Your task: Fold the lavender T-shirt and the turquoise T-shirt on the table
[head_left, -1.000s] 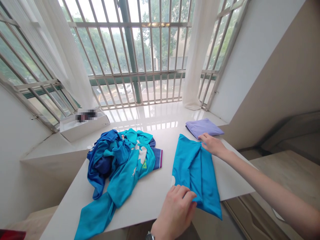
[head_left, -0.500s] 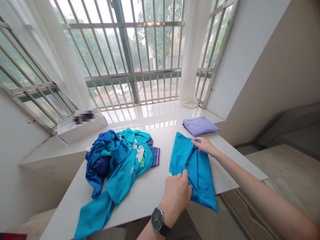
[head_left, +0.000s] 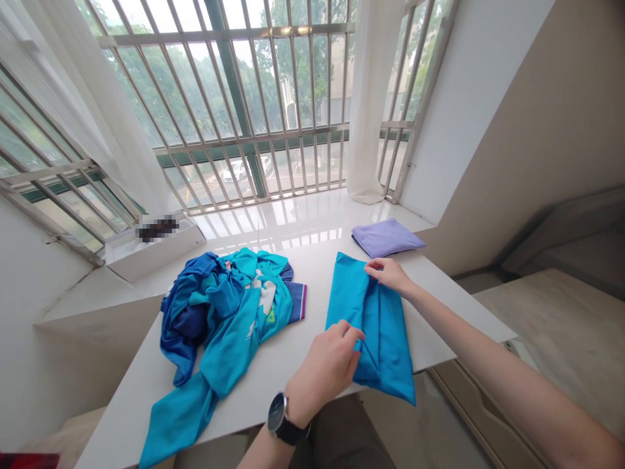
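Observation:
A folded bright blue garment [head_left: 390,339] lies on the white table in front of me, its near corner hanging over the table's edge. My right hand [head_left: 389,273] pinches the folded layer near the garment's far end. Closer to me, my left hand [head_left: 325,361], with a black-strapped watch on the wrist, has its bent fingers closed on the same layer at the near part. Left of my hands lies a crumpled heap of blue and teal clothes [head_left: 234,312], one sleeve-like length trailing to the front edge.
A folded lilac cloth [head_left: 388,238] rests beyond the blue garment. On the left of the sill stands a white open box [head_left: 156,251] with a blurred item in it. The white table [head_left: 273,397] meets the sill under a barred window; a wooden surface [head_left: 551,312] is at the right.
Both hands have shifted slightly left along with the folded layer, which now lies flatter and straighter over the garment. The view has tilted a little.

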Demonstrator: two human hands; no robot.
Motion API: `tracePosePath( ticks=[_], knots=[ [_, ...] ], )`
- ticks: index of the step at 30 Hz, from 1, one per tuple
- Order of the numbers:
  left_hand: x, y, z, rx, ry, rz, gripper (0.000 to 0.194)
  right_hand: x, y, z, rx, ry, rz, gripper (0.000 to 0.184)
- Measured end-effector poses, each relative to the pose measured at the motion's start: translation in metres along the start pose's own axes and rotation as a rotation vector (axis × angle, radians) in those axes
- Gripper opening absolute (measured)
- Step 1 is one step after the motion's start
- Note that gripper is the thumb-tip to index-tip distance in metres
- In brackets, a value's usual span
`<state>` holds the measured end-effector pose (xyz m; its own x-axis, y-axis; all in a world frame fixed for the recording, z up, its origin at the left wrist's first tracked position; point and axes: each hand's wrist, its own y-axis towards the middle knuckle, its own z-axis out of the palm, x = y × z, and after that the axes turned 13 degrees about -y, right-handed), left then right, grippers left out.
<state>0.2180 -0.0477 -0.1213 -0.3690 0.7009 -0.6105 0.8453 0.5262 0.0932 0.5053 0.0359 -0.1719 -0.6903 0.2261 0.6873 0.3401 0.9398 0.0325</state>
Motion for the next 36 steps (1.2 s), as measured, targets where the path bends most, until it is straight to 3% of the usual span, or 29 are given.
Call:
tracePosePath(
  ticks=[5,9,14,19,23,27,30,33,36],
  knots=[
    [-0.01,0.024,0.001,0.163,0.283,0.319,0.011,-0.001,0.001,0.009,-0.013,0.047,0.032,0.019],
    [-0.009,0.037,0.003,0.255,0.517,0.303,0.012,0.001,0.003,0.013,-0.033,0.064,0.04,0.015],
    [-0.009,0.041,0.007,0.317,0.535,0.347,0.015,0.005,0.005,0.016,-0.036,0.076,0.041,0.011],
    [-0.03,0.041,-0.009,0.559,0.499,0.21,0.022,0.007,0.006,0.015,-0.027,0.07,0.034,0.009],
    [-0.036,0.033,-0.015,0.492,0.46,0.264,0.009,0.005,0.008,0.014,-0.036,0.066,0.025,0.011],
    [-0.024,0.022,-0.004,0.353,0.431,0.449,0.014,-0.001,0.011,0.015,-0.055,0.048,0.023,0.013],
    [-0.02,0.017,0.004,0.255,0.475,0.503,0.02,-0.007,0.014,0.016,-0.068,0.034,0.054,0.019],
    [-0.02,0.014,0.008,0.202,0.46,0.444,0.028,-0.013,0.016,0.017,-0.051,0.029,0.089,0.03],
    [-0.018,0.012,0.008,0.162,0.392,0.268,0.029,-0.016,0.018,0.016,-0.01,0.024,0.101,0.032]
  ],
)
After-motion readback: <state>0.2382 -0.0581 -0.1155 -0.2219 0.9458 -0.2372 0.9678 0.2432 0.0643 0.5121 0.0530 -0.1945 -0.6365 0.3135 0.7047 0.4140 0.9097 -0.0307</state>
